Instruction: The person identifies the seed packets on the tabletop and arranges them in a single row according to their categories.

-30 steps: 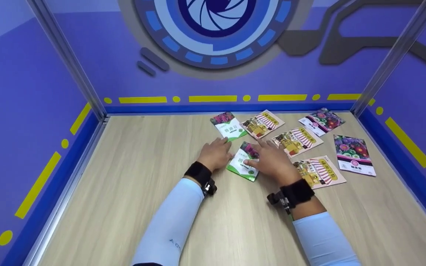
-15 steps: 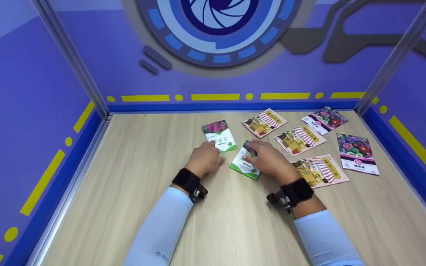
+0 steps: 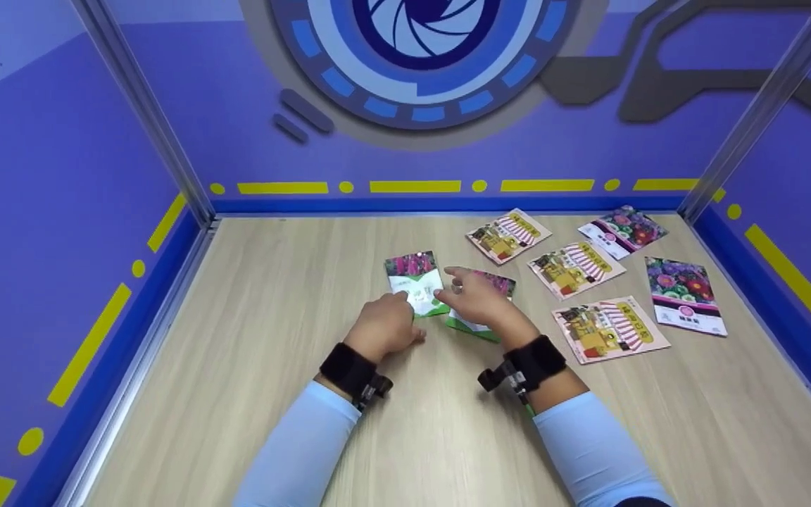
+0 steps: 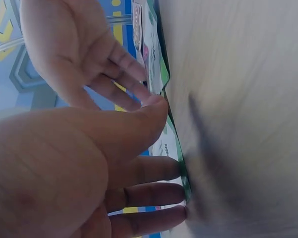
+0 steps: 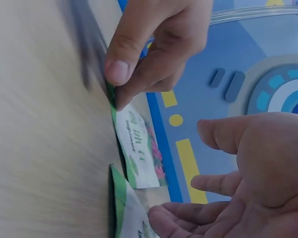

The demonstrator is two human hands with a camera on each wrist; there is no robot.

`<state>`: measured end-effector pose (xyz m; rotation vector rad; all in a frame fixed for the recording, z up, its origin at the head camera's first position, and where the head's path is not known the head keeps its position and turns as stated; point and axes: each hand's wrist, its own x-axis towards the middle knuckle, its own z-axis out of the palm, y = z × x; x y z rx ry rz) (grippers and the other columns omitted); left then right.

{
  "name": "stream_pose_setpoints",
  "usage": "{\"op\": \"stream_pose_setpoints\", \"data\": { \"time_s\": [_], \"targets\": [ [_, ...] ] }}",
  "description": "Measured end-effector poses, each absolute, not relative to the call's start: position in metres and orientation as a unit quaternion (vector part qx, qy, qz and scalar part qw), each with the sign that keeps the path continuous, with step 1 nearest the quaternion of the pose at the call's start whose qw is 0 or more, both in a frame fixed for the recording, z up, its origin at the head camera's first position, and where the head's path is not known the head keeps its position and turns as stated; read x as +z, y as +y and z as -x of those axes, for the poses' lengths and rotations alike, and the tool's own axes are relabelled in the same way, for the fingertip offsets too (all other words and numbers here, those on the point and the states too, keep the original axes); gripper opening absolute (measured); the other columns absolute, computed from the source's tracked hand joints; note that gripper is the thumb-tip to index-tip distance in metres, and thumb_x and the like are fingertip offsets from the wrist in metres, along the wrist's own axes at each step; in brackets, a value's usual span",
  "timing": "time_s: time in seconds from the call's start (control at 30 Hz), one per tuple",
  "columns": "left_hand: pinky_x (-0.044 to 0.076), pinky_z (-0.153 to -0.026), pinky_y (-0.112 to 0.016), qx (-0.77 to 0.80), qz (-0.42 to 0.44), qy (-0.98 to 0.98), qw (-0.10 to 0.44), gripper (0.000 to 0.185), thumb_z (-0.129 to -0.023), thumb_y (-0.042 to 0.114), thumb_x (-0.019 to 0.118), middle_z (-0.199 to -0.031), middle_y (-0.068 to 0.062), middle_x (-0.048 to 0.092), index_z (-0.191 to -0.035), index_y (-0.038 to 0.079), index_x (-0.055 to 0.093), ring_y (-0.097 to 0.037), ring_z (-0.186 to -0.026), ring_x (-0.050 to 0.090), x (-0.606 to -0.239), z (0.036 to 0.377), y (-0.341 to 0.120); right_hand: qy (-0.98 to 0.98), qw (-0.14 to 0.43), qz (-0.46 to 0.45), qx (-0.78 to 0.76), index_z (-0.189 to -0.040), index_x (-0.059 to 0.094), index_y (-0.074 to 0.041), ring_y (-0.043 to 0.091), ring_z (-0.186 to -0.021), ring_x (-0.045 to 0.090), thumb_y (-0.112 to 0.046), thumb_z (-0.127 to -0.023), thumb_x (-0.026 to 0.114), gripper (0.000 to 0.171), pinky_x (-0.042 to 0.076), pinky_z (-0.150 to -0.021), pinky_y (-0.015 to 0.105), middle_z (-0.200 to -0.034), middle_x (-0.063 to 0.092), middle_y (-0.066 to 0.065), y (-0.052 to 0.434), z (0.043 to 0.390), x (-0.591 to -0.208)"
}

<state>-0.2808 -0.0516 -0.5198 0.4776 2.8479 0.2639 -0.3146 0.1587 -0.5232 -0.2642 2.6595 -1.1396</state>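
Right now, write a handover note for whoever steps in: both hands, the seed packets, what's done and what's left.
Left hand: fingertips press on the near edge of a green-and-white seed packet, which lies flat on the table.
Right hand: fingers relaxed, resting over a second green packet just to the right; it holds nothing.
The two green packets lie side by side, almost touching.
Five more packets lie to the right: three striped yellow ones and two purple flower ones.
Done: the green pair is brought close together.
Left: probably lining up or stacking the green pair; the striped and flower packets look unsorted.
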Motion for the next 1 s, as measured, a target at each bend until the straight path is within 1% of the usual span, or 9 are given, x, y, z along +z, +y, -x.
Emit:
{"op": "stream_pose_setpoints", "data": {
  "time_s": [0.2,0.33,0.43,0.53,0.63,0.73,0.83,0.93,1.0],
  "targets": [
    [0.055,-0.117,-0.060,0.071,-0.167,0.976,0.123,0.059,-0.103,0.051,0.075,-0.168,-0.013,0.056,-0.134,0.001,0.078,-0.036,-0.148,0.060,-0.516,0.274,-0.048,0.907,0.132,0.092,-0.388,-0.169,0.041,-0.003,0.043,-0.143,0.065,-0.040,-0.109,0.067,0.075,0.050,-0.123,0.058,-0.152,0.067,0.026,0.153,0.317,-0.528],
    [0.054,-0.118,-0.061,0.062,-0.164,0.976,0.129,0.059,-0.103,0.051,0.075,-0.171,-0.012,0.053,-0.135,0.002,0.077,-0.037,-0.150,0.059,-0.516,0.271,-0.048,0.896,0.145,0.087,-0.410,-0.171,0.037,-0.002,0.041,-0.149,0.060,-0.041,-0.109,0.067,0.079,0.048,-0.127,0.055,-0.158,0.063,0.024,0.151,0.320,-0.531],
    [0.054,-0.119,-0.061,0.060,-0.163,0.976,0.132,0.059,-0.103,0.051,0.075,-0.171,-0.013,0.053,-0.136,0.002,0.077,-0.037,-0.150,0.059,-0.515,0.270,-0.048,0.879,0.143,0.079,-0.447,-0.172,0.035,-0.003,0.041,-0.153,0.056,-0.038,-0.109,0.067,0.079,0.049,-0.126,0.054,-0.164,0.057,0.022,0.149,0.321,-0.533],
    [0.053,-0.119,-0.062,0.061,-0.162,0.976,0.133,0.060,-0.103,0.051,0.075,-0.170,-0.014,0.054,-0.137,0.002,0.076,-0.037,-0.151,0.058,-0.514,0.270,-0.048,0.859,0.135,0.068,-0.489,-0.173,0.034,-0.005,0.040,-0.152,0.057,-0.033,-0.109,0.069,0.078,0.055,-0.120,0.051,-0.166,0.054,0.020,0.148,0.322,-0.533],
    [0.052,-0.120,-0.063,0.062,-0.162,0.976,0.135,0.060,-0.104,0.051,0.074,-0.169,-0.014,0.054,-0.139,0.003,0.075,-0.037,-0.151,0.058,-0.515,0.270,-0.048,0.849,0.121,0.064,-0.510,-0.172,0.035,-0.004,0.039,-0.147,0.062,-0.026,-0.107,0.070,0.077,0.060,-0.111,0.046,-0.161,0.057,0.020,0.147,0.322,-0.533],
    [0.051,-0.120,-0.063,0.060,-0.165,0.975,0.134,0.060,-0.104,0.052,0.074,-0.169,-0.014,0.055,-0.140,0.004,0.075,-0.037,-0.150,0.059,-0.514,0.270,-0.048,0.853,0.103,0.064,-0.508,-0.169,0.040,-0.002,0.039,-0.139,0.067,-0.019,-0.106,0.071,0.073,0.063,-0.103,0.041,-0.154,0.063,0.022,0.146,0.322,-0.532],
    [0.046,-0.123,-0.067,0.056,-0.169,0.975,0.132,0.060,-0.104,0.053,0.073,-0.167,-0.014,0.057,-0.140,0.005,0.075,-0.037,-0.149,0.060,-0.514,0.269,-0.048,0.862,0.085,0.068,-0.495,-0.164,0.050,0.000,0.036,-0.129,0.072,-0.013,-0.104,0.071,0.065,0.064,-0.098,0.037,-0.142,0.071,0.023,0.145,0.322,-0.533],
    [0.042,-0.125,-0.070,0.051,-0.172,0.976,0.126,0.059,-0.104,0.055,0.073,-0.163,-0.013,0.061,-0.139,0.007,0.076,-0.037,-0.145,0.062,-0.513,0.269,-0.047,0.869,0.074,0.066,-0.484,-0.153,0.063,0.001,0.029,-0.116,0.075,-0.010,-0.102,0.072,0.052,0.063,-0.091,0.032,-0.128,0.077,0.021,0.145,0.323,-0.532],
    [0.043,-0.123,-0.071,0.054,-0.171,0.976,0.121,0.057,-0.104,0.055,0.073,-0.157,-0.013,0.066,-0.135,0.008,0.077,-0.036,-0.140,0.066,-0.513,0.269,-0.047,0.869,0.070,0.061,-0.486,-0.145,0.069,0.001,0.023,-0.108,0.074,-0.008,-0.102,0.072,0.044,0.061,-0.087,0.028,-0.122,0.079,0.019,0.146,0.324,-0.532]
  ]
}}
